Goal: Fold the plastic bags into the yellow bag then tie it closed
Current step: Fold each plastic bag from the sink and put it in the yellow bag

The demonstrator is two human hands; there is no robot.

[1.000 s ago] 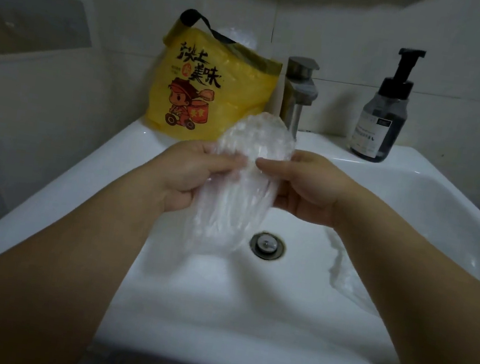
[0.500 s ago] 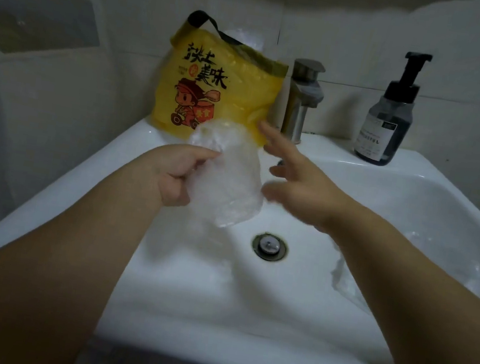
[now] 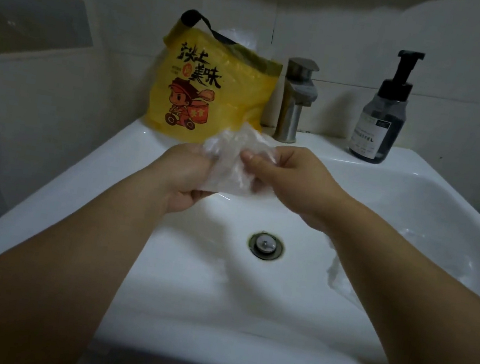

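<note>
1. The white sink (image 3: 238, 362) fills the near part of the view, with its drain (image 3: 265, 245) in the middle of the basin. Both bare forearms reach in over the front rim, one on each side of the drain.
2. Just right of the drain, a crumpled piece of clear plastic (image 3: 338, 283) lies in the basin, partly hidden under the right forearm.
3. Beyond the drain and above the basin, the two hands are close together, both clamped on one clear plastic bag (image 3: 230, 165).
4. The left hand (image 3: 186, 174) has its fingers curled round the bag's left side. The right hand (image 3: 291, 180) pinches the right side, with the thumb lying on top of the film. The bag is bunched and creased between them and touches nothing else.
5. Farther back and left of the drain, the yellow bag (image 3: 211, 91) stands upright on the sink's rear ledge against the tiled wall. It has a cartoon print and a black handle (image 3: 199, 22), and some clear plastic (image 3: 237, 35) shows at its open top.
6. Straight behind the drain, just beside the yellow bag, stands the metal tap (image 3: 296, 100).
7. Behind and right of the drain, well apart from the tap, a dark pump bottle (image 3: 380, 118) stands on the ledge.
</note>
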